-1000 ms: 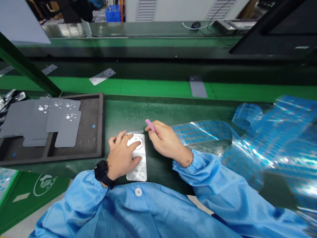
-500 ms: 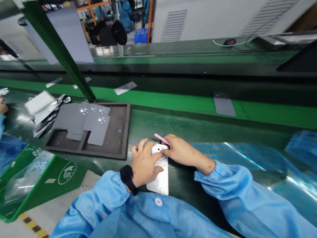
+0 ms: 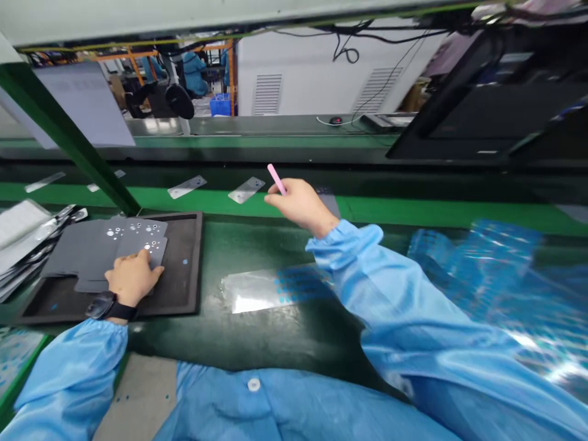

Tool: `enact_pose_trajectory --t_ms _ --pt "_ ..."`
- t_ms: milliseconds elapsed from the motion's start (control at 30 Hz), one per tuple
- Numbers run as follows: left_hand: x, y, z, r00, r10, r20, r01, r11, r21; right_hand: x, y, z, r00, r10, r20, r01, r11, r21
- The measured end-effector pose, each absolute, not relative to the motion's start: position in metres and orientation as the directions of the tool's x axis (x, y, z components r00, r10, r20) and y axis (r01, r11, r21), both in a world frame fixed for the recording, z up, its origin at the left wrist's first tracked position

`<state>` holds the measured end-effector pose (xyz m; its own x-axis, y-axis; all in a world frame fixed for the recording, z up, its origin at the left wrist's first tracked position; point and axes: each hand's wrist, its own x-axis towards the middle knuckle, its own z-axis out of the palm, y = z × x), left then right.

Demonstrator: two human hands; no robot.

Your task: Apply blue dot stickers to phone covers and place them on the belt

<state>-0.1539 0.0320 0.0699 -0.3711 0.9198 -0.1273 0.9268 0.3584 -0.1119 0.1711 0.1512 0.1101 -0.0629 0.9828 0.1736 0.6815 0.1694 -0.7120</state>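
Note:
My left hand (image 3: 132,277) rests on the grey punched plates (image 3: 131,241) stacked in the black foam tray (image 3: 187,288) at the left, fingers curled on the top plate. My right hand (image 3: 299,204) is stretched out over the green conveyor belt (image 3: 413,211), closed on a pink stick (image 3: 276,179) that points up. Just left of it a silver plate (image 3: 247,190) lies on the belt, apart from the fingers. A clear film strip with blue dots (image 3: 271,289) lies on the dark bench in front of me.
More silver plates (image 3: 186,187) lie along the belt to the left. A green frame post (image 3: 68,138) slants over the tray. A heap of shiny blue-dotted film (image 3: 496,275) covers the right side. Loose parts (image 3: 27,236) are piled at the far left. A monitor (image 3: 478,116) stands back right.
The silver plate that both hands held on the bench is gone from there. My right hand went out to the belt; my left hand went over to the tray. The camera tilted up.

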Motion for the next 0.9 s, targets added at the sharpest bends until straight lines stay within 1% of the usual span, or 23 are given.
enact_pose_trajectory --t_ms 67,100,167,233,267,333,400,433,467,533,567,633,700,733,800,900 --pt "-0.146 0.032 0.067 -0.350 0.921 -0.171 0.933 0.327 -0.149 0.178 0.117 0.096 -0.131 0.988 0.081 0.578 0.143 -0.804" --pt "-0.141 0.032 0.067 -0.342 0.921 -0.187 0.935 0.313 -0.169 0.183 0.102 0.088 -0.155 0.986 0.060 0.511 0.132 -0.849" --pt "-0.130 0.031 0.068 -0.321 0.922 -0.215 0.938 0.277 -0.209 0.193 0.078 0.073 -0.167 0.983 0.071 0.436 0.139 -0.889" --pt "-0.121 0.032 0.071 -0.287 0.931 -0.224 0.941 0.230 -0.249 0.201 0.063 0.061 -0.161 0.984 0.075 0.450 0.141 -0.882" --pt "-0.119 0.032 0.074 -0.265 0.939 -0.220 0.942 0.204 -0.266 0.204 0.058 0.055 -0.161 0.986 0.052 0.471 0.123 -0.873" --pt "-0.119 0.031 0.083 -0.244 0.953 -0.180 0.939 0.186 -0.289 0.206 0.052 0.044 -0.178 0.983 -0.042 0.497 0.053 -0.866" --pt "-0.123 0.027 0.098 -0.284 0.956 -0.075 0.930 0.256 -0.265 0.205 0.050 0.034 -0.212 0.965 -0.156 0.475 -0.037 -0.879" --pt "-0.126 0.023 0.106 -0.323 0.946 -0.007 0.925 0.315 -0.213 0.204 0.050 0.028 -0.223 0.954 -0.201 0.443 -0.084 -0.892" --pt "-0.128 0.019 0.115 -0.372 0.926 0.066 0.917 0.378 -0.131 0.204 0.052 0.023 -0.229 0.944 -0.238 0.400 -0.131 -0.907" --pt "-0.124 0.007 0.127 -0.471 0.865 0.176 0.882 0.460 0.099 0.202 0.055 0.014 -0.228 0.931 -0.284 0.306 -0.208 -0.929" --pt "-0.118 -0.001 0.129 -0.497 0.844 0.201 0.862 0.455 0.222 0.202 0.058 0.011 -0.218 0.930 -0.295 0.276 -0.231 -0.933" --pt "-0.098 -0.015 0.121 -0.477 0.857 0.197 0.825 0.358 0.437 0.202 0.061 0.007 -0.202 0.929 -0.309 0.266 -0.252 -0.930" --pt "-0.069 -0.025 0.098 -0.331 0.933 0.141 0.768 0.180 0.615 0.202 0.063 0.005 -0.197 0.926 -0.321 0.288 -0.259 -0.922" --pt "-0.055 -0.028 0.083 -0.244 0.965 0.101 0.721 0.111 0.684 0.202 0.064 0.006 -0.198 0.924 -0.326 0.294 -0.262 -0.919" --pt "-0.029 -0.030 0.052 -0.105 0.994 0.036 0.654 0.042 0.755 0.202 0.064 0.008 -0.207 0.921 -0.331 0.289 -0.266 -0.920" --pt "-0.008 -0.029 0.019 -0.013 0.999 -0.034 0.668 0.034 0.743 0.200 0.063 0.011 -0.215 0.915 -0.341 0.275 -0.278 -0.920"
